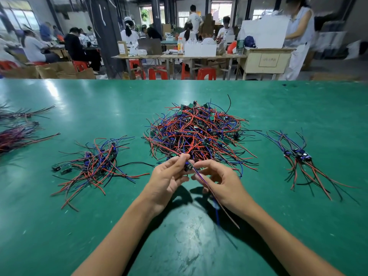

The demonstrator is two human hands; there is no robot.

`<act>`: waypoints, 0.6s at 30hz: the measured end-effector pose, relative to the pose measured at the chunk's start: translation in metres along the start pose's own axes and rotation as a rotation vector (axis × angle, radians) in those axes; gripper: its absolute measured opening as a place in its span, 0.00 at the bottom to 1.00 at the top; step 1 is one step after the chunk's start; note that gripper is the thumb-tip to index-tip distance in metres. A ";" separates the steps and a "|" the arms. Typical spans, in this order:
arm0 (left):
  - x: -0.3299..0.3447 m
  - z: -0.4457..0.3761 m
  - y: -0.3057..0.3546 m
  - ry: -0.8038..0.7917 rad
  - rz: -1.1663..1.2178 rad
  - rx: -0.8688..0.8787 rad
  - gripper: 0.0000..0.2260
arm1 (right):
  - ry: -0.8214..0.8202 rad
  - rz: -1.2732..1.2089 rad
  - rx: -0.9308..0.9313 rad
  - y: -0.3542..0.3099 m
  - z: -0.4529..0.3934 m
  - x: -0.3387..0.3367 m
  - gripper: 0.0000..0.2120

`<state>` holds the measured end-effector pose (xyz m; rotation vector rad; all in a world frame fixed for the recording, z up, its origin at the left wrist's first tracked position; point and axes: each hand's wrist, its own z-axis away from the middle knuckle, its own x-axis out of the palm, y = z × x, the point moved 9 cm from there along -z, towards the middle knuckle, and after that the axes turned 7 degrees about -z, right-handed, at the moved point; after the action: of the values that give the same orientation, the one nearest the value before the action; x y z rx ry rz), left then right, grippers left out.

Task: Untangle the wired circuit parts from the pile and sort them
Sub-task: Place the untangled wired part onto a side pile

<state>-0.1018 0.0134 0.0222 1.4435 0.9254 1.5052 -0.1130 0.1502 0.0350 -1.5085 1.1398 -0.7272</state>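
Circuit part pinched between left hand and right hand, near the tangled pile, wires trailing nearward.

We can't really make out the small part pinched between the left hand and right hand, since the fingertips cover most of it. Its wires smear into blur lower down. Inside the big pile we can't tell where one board ends and the next begins. The bundles at the far left are blurred and cut by the frame edge. The workers in the background are too soft to read.
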 end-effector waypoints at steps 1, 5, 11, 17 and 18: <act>-0.003 0.000 0.001 0.027 0.026 0.001 0.10 | 0.012 0.018 0.002 0.000 0.001 0.000 0.09; -0.007 0.000 -0.001 0.075 0.028 -0.021 0.08 | 0.084 -0.161 -0.026 -0.006 0.003 -0.003 0.08; 0.000 0.003 0.001 0.054 -0.050 0.045 0.11 | 0.232 -0.395 0.161 0.007 0.005 -0.011 0.10; -0.005 0.004 0.009 0.158 -0.066 0.131 0.13 | 0.354 -0.441 0.238 0.012 0.005 -0.020 0.12; -0.009 0.003 0.011 0.195 -0.068 0.144 0.14 | 0.375 -0.436 0.242 0.013 0.005 -0.022 0.12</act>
<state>-0.0993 0.0007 0.0288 1.3672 1.2102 1.5753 -0.1205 0.1728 0.0240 -1.4608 0.9502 -1.4416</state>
